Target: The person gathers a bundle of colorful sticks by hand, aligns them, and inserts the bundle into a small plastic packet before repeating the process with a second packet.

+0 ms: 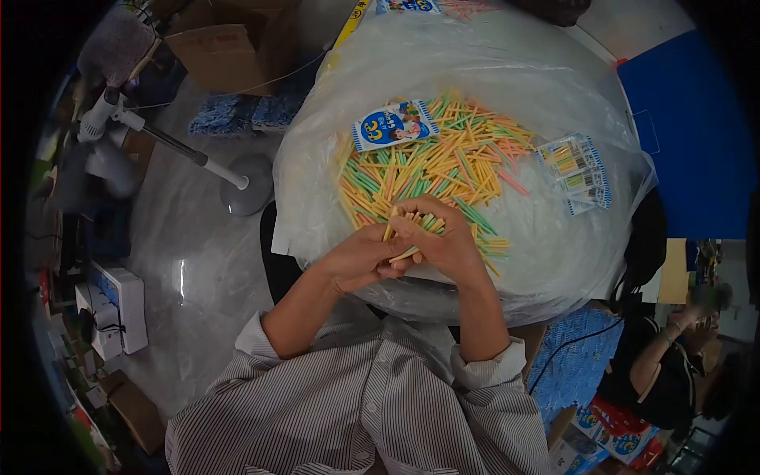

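Observation:
Both my hands are closed together around a small bundle of thin candy sticks at the near edge of a heap. My left hand (pixel 360 257) wraps the bundle from the left and below. From the right, my right hand (pixel 443 241) grips the same candy sticks (pixel 427 223), whose yellow and green ends poke out between the fingers. Just beyond lies the heap of yellow, green and pink sticks (pixel 443 158). A blue and white printed packet (pixel 393 125) rests on the heap's far left, and several flat packets (pixel 576 174) lie to its right.
Clear plastic sheeting (pixel 546 253) covers the work surface. A standing fan (pixel 202 162) and a cardboard box (pixel 226 55) are on the left. At the right are a blue panel (pixel 689 134) and another person (pixel 661 372). Blue packets (pixel 574 352) fill a box near my right elbow.

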`<state>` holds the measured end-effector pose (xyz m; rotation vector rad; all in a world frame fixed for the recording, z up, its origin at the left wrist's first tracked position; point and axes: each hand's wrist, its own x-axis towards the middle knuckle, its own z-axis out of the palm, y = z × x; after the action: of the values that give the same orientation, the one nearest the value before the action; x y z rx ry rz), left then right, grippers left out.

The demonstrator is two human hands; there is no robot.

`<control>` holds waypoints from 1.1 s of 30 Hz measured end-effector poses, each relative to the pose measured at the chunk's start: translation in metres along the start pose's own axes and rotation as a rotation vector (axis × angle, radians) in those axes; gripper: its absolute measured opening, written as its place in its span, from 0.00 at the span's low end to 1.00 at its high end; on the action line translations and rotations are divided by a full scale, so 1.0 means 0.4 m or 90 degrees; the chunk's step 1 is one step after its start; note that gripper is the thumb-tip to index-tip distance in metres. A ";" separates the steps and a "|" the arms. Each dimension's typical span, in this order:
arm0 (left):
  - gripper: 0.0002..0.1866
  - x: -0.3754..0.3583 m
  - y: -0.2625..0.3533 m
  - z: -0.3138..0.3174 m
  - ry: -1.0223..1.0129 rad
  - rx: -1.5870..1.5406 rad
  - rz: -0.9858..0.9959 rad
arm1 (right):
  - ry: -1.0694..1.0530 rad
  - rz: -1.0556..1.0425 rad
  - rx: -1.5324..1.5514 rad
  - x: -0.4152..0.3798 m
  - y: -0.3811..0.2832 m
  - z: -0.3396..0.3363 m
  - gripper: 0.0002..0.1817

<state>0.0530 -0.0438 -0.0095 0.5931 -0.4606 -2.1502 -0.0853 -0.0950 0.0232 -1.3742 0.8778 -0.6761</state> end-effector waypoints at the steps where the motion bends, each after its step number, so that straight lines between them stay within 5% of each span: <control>1: 0.10 0.003 0.002 0.002 -0.002 -0.015 -0.014 | -0.006 0.001 -0.011 0.001 -0.002 -0.005 0.07; 4: 0.11 -0.004 0.021 0.031 0.018 -0.026 -0.057 | -0.064 0.130 0.010 0.007 -0.018 -0.024 0.08; 10: 0.11 0.003 0.036 0.017 -0.031 0.148 -0.093 | -0.073 -0.134 -0.216 0.017 -0.018 -0.020 0.12; 12: 0.11 -0.002 0.051 0.038 -0.024 0.154 -0.097 | -0.088 -0.142 0.024 0.012 -0.023 -0.016 0.18; 15: 0.11 -0.004 0.047 0.068 -0.006 0.138 -0.103 | -0.260 -0.004 -0.043 0.015 -0.031 -0.056 0.23; 19: 0.11 0.001 0.029 0.049 -0.003 0.094 -0.063 | -0.121 -0.155 -0.008 0.000 -0.023 -0.023 0.24; 22: 0.11 0.012 0.028 0.027 -0.176 0.018 -0.067 | -0.111 0.000 0.256 -0.028 -0.015 -0.030 0.22; 24: 0.09 0.002 0.028 0.052 -0.141 0.025 -0.045 | -0.204 0.147 0.347 -0.043 -0.007 -0.019 0.16; 28: 0.08 0.005 0.031 0.053 -0.046 0.076 -0.030 | -0.210 0.120 0.398 -0.038 -0.003 -0.007 0.13; 30: 0.12 0.005 0.052 0.074 -0.005 0.244 -0.023 | 0.111 -0.038 0.189 -0.037 -0.015 0.029 0.14; 32: 0.16 0.014 0.073 0.075 0.032 0.413 -0.011 | 0.249 -0.114 0.284 -0.021 -0.047 0.026 0.12; 33: 0.18 0.029 0.078 0.054 0.172 0.655 0.195 | 0.385 -0.177 0.369 -0.016 -0.057 0.016 0.12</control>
<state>0.0544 -0.0687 0.0211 1.2428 -1.4143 -1.3938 -0.0813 -0.0885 0.0467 -0.7701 0.8591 -1.4821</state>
